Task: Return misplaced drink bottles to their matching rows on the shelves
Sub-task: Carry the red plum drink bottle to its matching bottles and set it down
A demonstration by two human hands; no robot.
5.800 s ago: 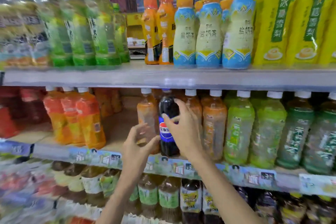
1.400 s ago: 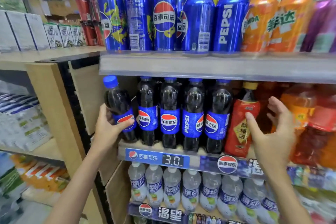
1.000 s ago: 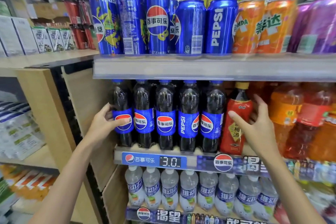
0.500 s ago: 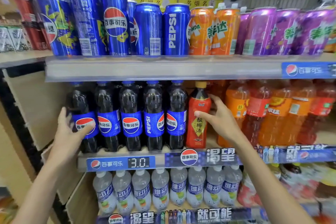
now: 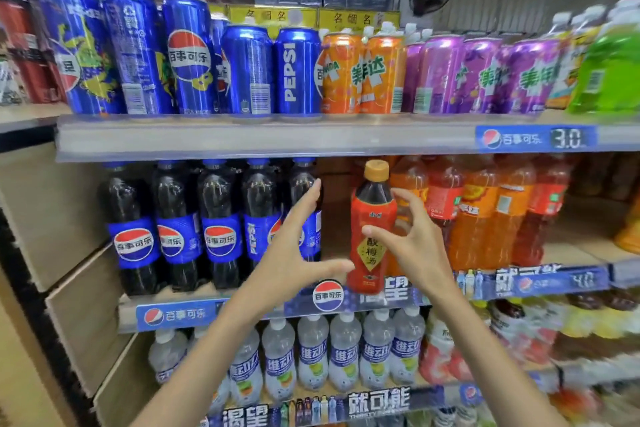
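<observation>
A red plum-drink bottle with a tan cap is beside the row of dark Pepsi bottles on the middle shelf. My right hand grips it, thumb across the label and fingers behind its right side. Its base hangs in front of the shelf's price rail. My left hand is open in front of the rightmost Pepsi bottles, thumb reaching toward the red bottle's base. An open slot shows behind the bottle, between the Pepsi row and the orange soda bottles.
Blue Pepsi cans, orange cans and purple cans line the upper shelf. White-labelled clear bottles fill the shelf below. A wooden side panel bounds the shelves on the left.
My left hand let go of the leftmost Pepsi bottle and swung right toward the red bottle. My right hand closed on the red bottle and drew it forward over the shelf edge.
</observation>
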